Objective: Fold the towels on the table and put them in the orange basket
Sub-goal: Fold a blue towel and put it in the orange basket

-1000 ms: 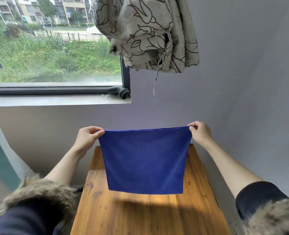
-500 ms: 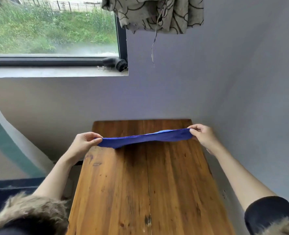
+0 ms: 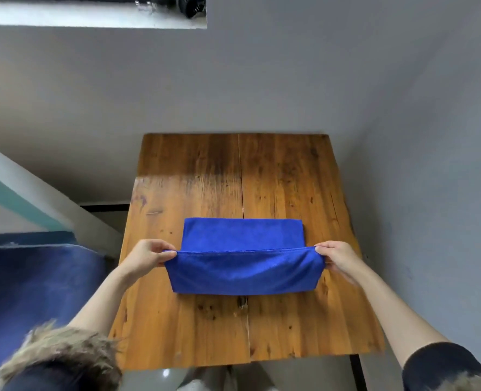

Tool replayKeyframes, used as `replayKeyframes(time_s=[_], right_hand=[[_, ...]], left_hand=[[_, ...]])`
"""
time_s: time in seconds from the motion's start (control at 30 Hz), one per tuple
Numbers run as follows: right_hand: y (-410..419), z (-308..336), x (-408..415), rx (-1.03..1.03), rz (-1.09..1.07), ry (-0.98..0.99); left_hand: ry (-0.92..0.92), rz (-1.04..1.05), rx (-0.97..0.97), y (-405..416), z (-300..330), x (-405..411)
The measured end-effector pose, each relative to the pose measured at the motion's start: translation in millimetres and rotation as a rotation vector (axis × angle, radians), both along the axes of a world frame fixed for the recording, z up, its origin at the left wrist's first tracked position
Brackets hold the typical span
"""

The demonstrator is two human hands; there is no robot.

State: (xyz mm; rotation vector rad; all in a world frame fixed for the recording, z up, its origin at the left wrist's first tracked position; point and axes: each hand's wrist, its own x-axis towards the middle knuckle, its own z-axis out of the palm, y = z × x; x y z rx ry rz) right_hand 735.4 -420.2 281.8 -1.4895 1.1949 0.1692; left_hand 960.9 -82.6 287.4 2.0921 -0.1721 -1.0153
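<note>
A blue towel point(image 3: 245, 270) lies across the middle of the wooden table point(image 3: 233, 179). Its far part rests flat on the wood, and its near edge is lifted and stretched taut between my hands. My left hand point(image 3: 149, 255) pinches the left corner of that edge. My right hand point(image 3: 336, 255) pinches the right corner. The raised flap hangs down toward me and touches the table at its fold. No orange basket is in view.
Grey walls close in behind and to the right of the table. A white and teal slanted panel point(image 3: 22, 187) and a dark blue surface point(image 3: 36, 292) lie at the left. A window sill point(image 3: 92, 22) with a black object point(image 3: 189, 5) sits top left.
The towel hung in the air between my hands, then came down onto the table. Its far part now lies flat, while both hands keep pinching the same edge. The view tilted downward.
</note>
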Motion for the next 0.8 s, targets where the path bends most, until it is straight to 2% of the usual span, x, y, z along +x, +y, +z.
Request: replayKeyframes(time_s=[0.2,0.47,0.8], right_hand=[[-19,-23,38,-0.038,-0.084,-0.087],[-40,-76,71,-0.140,-0.099,0.008],[-41,-104,86,-0.227,-0.170,-0.016]], left_hand=[[-0.084,0.106,-0.020,-30,-18,27],[-0.149,0.119,0.074,-58,-67,58],[-0.259,0.122,0.124,-77,-100,69]])
